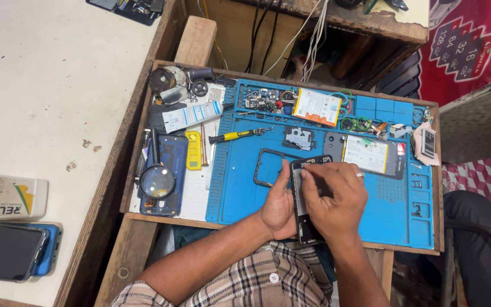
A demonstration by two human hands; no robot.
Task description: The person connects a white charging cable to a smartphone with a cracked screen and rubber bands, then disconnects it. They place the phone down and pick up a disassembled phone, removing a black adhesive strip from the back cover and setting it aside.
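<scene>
A black opened phone body stands upright on the blue repair mat, near its front edge. My left hand grips the phone's left side, thumb stretched up along its edge. My right hand, with a ring on one finger, covers the phone's right side, its fingertips pinching at something small near the phone's top; I cannot make out what. A black phone frame lies flat on the mat just left of the phone. A phone back with a white battery lies just right of it.
On the wooden tray, a yellow-handled screwdriver, a magnifying glass on a blue phone, a white tube, an orange-edged battery and several small parts lie. On the white table at left are a box and stacked phones.
</scene>
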